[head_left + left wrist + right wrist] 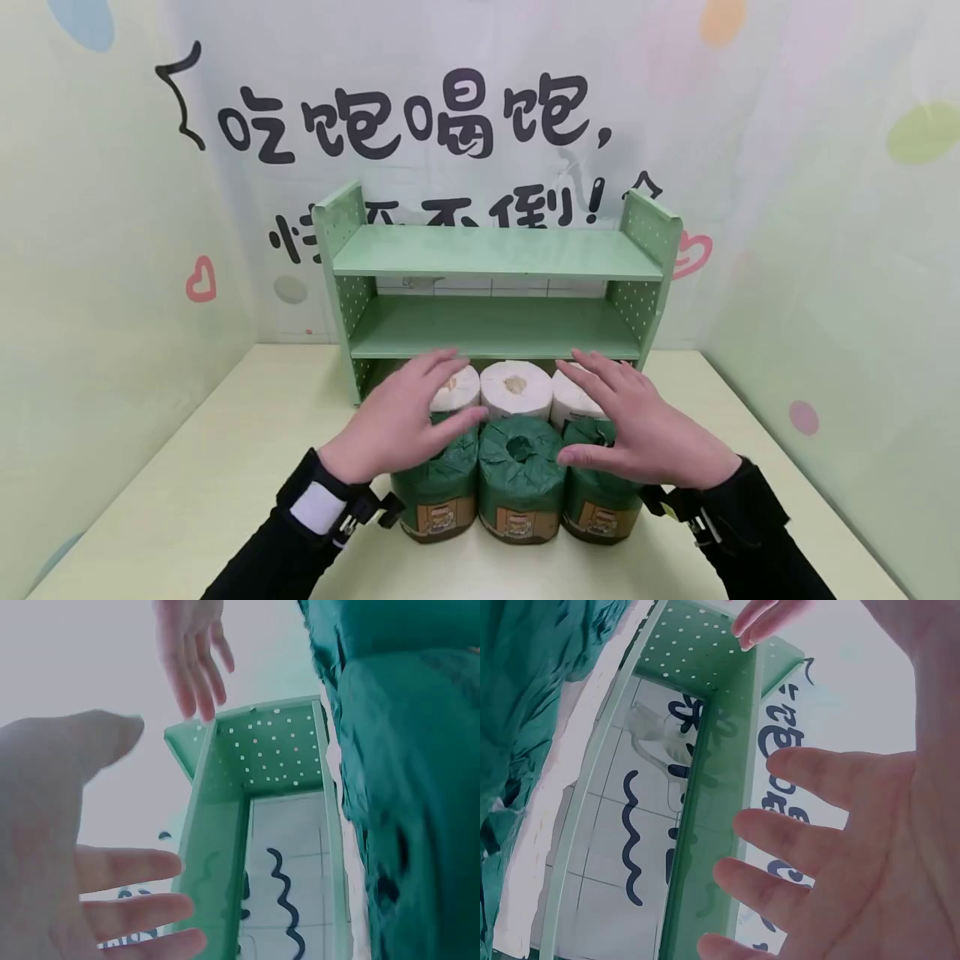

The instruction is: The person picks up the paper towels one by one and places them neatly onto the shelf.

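Note:
Three toilet paper rolls in green wrapping (522, 500) stand in a front row on the table, with a brown printed band low on each. Behind them is a row of three white-wrapped rolls (515, 406), the outer two partly covered by my hands. My left hand (408, 412) hovers over the left rolls, its fingers extended and holding nothing. Over the right rolls hangs my right hand (645, 425), fingers spread, palm bare in the right wrist view. In the left wrist view green wrapping (420, 787) lies to the side of the hand, apart from it.
A light green shelf (495, 325) with perforated side panels stands behind the rolls. The pale table (225, 467) reaches out to both sides. Printed fabric walls (480, 50) close in the back and sides.

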`<state>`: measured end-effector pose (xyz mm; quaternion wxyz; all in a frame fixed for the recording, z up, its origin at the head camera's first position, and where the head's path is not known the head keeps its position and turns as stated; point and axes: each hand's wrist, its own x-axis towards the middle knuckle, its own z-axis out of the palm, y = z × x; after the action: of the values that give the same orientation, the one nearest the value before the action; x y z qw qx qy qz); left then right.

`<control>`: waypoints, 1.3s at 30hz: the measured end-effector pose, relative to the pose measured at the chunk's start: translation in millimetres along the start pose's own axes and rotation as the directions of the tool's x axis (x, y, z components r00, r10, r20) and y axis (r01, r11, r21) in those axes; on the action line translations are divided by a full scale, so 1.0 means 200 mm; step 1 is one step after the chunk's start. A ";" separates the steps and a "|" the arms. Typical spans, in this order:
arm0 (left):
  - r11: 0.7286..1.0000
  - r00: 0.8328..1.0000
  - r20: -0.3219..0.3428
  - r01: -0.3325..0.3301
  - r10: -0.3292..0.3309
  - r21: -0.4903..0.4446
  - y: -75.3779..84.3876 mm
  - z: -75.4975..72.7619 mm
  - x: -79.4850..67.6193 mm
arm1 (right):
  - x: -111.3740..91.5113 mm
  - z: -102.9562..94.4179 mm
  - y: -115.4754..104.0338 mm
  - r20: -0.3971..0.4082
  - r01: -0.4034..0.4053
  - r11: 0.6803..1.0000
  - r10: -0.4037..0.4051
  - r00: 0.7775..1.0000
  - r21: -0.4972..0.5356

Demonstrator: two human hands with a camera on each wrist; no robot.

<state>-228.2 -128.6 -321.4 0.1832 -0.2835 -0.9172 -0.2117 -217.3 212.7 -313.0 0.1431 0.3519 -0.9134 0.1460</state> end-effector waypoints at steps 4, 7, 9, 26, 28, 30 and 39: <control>0.996 0.991 -0.129 0.037 -0.048 -0.084 -0.08 -0.03 0.01 | 0.02 -0.02 -0.01 -0.005 0.005 1.000 -0.005 1.000 -0.001; 0.989 0.969 -0.237 0.042 -0.075 -0.141 -0.15 -0.05 0.02 | 0.01 -0.02 -0.02 0.005 -0.018 1.000 0.018 1.000 0.010; 0.981 0.947 -0.302 0.048 -0.105 -0.189 -0.20 -0.07 0.02 | 0.00 -0.02 -0.03 0.007 -0.033 0.999 0.033 0.999 0.018; 0.838 0.801 -0.341 0.330 -0.492 -0.434 -0.59 -0.09 -0.02 | -0.15 0.00 0.04 -0.042 -0.060 0.996 0.063 0.997 0.065; 0.828 0.782 -0.351 0.347 -0.515 -0.441 -0.62 -0.09 0.00 | -0.17 0.01 0.05 -0.049 -0.067 0.996 0.070 0.996 0.063; 0.820 0.777 -0.349 0.349 -0.524 -0.453 -0.65 -0.09 0.02 | -0.20 0.02 0.05 -0.061 -0.063 0.996 0.066 0.996 0.058; 0.764 0.821 -0.193 0.377 -0.538 -0.523 -0.78 -0.10 0.14 | -0.30 0.05 0.10 -0.111 -0.093 0.992 0.102 0.989 0.086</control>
<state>-338.9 -243.0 -335.5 0.2037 -0.0430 -0.8363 -0.5071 -189.3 259.0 -347.2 0.1738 0.3034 -0.9132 0.2095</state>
